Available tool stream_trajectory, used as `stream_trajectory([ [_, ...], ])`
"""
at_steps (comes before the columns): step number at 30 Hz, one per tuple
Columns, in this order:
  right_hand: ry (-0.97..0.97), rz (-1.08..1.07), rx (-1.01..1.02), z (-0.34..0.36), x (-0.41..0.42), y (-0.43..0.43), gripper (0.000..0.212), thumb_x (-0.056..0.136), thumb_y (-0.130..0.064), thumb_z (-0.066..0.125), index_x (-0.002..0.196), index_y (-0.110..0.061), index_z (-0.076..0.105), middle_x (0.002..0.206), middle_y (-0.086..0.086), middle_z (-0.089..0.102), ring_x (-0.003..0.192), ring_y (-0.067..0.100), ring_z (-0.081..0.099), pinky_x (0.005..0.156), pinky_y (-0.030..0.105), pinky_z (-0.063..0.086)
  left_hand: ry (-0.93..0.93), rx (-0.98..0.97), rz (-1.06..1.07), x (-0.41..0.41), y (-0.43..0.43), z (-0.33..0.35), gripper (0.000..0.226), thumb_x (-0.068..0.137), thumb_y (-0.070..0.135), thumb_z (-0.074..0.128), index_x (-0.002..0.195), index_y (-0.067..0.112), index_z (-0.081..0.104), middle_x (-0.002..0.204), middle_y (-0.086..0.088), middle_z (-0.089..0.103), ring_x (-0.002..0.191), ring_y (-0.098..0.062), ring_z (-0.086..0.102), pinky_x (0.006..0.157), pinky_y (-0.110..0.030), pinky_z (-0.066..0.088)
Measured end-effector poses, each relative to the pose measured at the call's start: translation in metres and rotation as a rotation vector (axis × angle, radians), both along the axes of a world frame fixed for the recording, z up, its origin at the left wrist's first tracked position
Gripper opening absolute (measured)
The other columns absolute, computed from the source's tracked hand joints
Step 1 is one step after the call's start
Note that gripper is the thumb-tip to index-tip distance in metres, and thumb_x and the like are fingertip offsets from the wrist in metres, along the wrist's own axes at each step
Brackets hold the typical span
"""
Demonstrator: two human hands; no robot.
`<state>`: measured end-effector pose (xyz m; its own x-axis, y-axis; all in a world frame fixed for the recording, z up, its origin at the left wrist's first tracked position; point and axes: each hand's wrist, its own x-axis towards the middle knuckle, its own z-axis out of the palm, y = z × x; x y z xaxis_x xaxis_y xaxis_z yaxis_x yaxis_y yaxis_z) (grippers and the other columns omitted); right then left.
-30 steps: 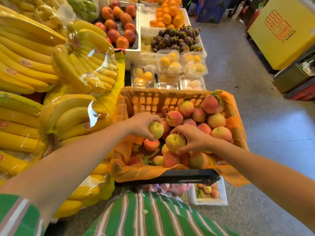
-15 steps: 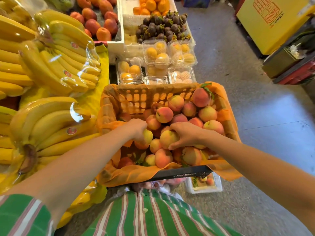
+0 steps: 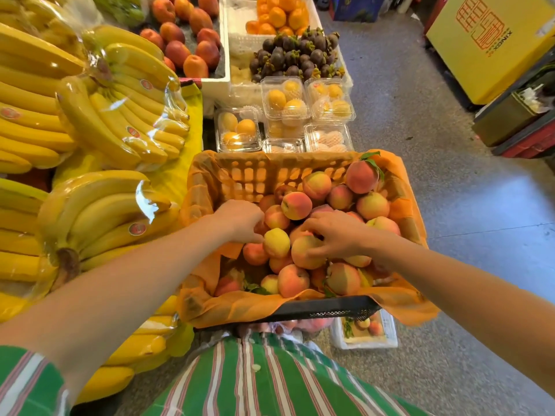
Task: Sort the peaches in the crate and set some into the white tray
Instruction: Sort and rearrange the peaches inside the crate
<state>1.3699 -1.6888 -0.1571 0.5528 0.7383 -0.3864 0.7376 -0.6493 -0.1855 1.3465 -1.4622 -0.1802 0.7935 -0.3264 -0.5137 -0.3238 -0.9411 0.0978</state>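
A: Step? Sorting, both hands in the crate (image 3: 300,169).
B: Left hand (image 3: 240,221) curled beside the yellow peach (image 3: 276,243), grip unclear. Right hand (image 3: 336,235) spread over a blushed peach (image 3: 304,250).
A: Next: lift, carry to the white tray (image 3: 387,340), low right.

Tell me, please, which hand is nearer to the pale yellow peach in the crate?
Left. The left hand has fingertips touching the pale yellow peach on its left edge; the right hand rests on the peach beside it, to the right.
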Motion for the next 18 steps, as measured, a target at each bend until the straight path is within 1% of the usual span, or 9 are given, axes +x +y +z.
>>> stream_trajectory([
  [3,0.106,-0.050,0.185,0.008,0.008,0.020,0.045,0.085,-0.048,0.064,0.115,-0.014,0.062,0.106,0.004,0.063,0.093,0.020,0.060,0.077,0.039,0.052,0.082,0.185,-0.234,-0.007,0.023,0.017,0.042,0.086,0.059,0.056,0.107,0.025,0.066,0.111,-0.001,0.066,0.111,-0.023,0.056,0.109,-0.046,0.028],
  [4,0.141,-0.058,0.220,0.009,0.011,0.028,0.040,0.086,-0.045,0.065,0.111,-0.014,0.062,0.104,0.003,0.063,0.092,0.019,0.060,0.077,0.040,0.052,0.081,0.235,-0.299,-0.011,0.030,0.022,0.042,0.086,0.059,0.054,0.106,0.025,0.068,0.111,-0.002,0.067,0.113,-0.023,0.055,0.112,-0.046,0.023],
  [5,0.163,-0.057,0.239,0.009,0.014,0.037,0.036,0.087,-0.042,0.065,0.110,-0.014,0.063,0.103,0.003,0.063,0.092,0.018,0.060,0.077,0.039,0.052,0.057,0.245,-0.342,-0.015,0.037,0.026,0.041,0.087,0.058,0.054,0.104,0.025,0.070,0.110,-0.002,0.067,0.115,-0.022,0.053,0.113,-0.044,0.023],
  [7,0.194,-0.047,0.236,0.008,0.018,0.054,0.033,0.089,-0.040,0.064,0.112,-0.016,0.064,0.104,0.001,0.064,0.093,0.017,0.060,0.078,0.035,0.052,-0.057,0.147,-0.367,-0.021,0.057,0.032,0.040,0.086,0.057,0.053,0.095,0.024,0.074,0.101,-0.002,0.068,0.111,-0.021,0.051,0.108,-0.040,0.029],
  [9,0.246,-0.043,0.222,0.004,0.020,0.069,0.028,0.091,-0.038,0.062,0.111,-0.018,0.065,0.104,-0.003,0.064,0.093,0.013,0.060,0.075,0.026,0.050,-0.226,-0.052,-0.346,-0.029,0.081,0.031,0.040,0.084,0.057,0.052,0.081,0.024,0.075,0.088,0.001,0.068,0.105,-0.020,0.054,0.101,-0.041,0.036],
  [11,0.282,-0.037,0.207,-0.004,0.020,0.081,0.025,0.091,-0.037,0.062,0.110,-0.020,0.065,0.106,-0.004,0.064,0.095,0.011,0.061,0.072,0.018,0.046,-0.369,-0.204,-0.324,-0.039,0.101,0.023,0.040,0.084,0.054,0.049,0.075,0.024,0.073,0.085,0.005,0.069,0.106,-0.020,0.057,0.101,-0.042,0.038],
  [14,0.286,-0.008,0.167,-0.016,0.021,0.100,0.030,0.092,-0.033,0.062,0.117,-0.017,0.062,0.113,0.000,0.062,0.097,0.012,0.058,0.079,0.024,0.048,-0.496,-0.278,-0.271,-0.055,0.110,0.013,0.033,0.083,0.047,0.047,0.079,0.023,0.070,0.096,0.007,0.069,0.116,-0.021,0.058,0.108,-0.040,0.032],
  [17,0.243,0.028,0.088,-0.031,0.022,0.121,0.038,0.093,-0.033,0.059,0.123,-0.010,0.057,0.118,0.007,0.060,0.104,0.022,0.058,0.087,0.036,0.050,-0.509,-0.299,-0.220,-0.065,0.113,0.006,0.028,0.087,0.043,0.047,0.085,0.023,0.067,0.104,0.005,0.067,0.122,-0.021,0.054,0.111,-0.040,0.029],
  [18,0.228,0.039,0.064,-0.038,0.023,0.128,0.039,0.093,-0.033,0.059,0.124,-0.009,0.056,0.119,0.009,0.059,0.105,0.025,0.057,0.087,0.038,0.049,-0.512,-0.308,-0.207,-0.067,0.114,0.004,0.027,0.088,0.043,0.047,0.086,0.023,0.066,0.106,0.005,0.066,0.123,-0.021,0.053,0.112,-0.040,0.027],
])
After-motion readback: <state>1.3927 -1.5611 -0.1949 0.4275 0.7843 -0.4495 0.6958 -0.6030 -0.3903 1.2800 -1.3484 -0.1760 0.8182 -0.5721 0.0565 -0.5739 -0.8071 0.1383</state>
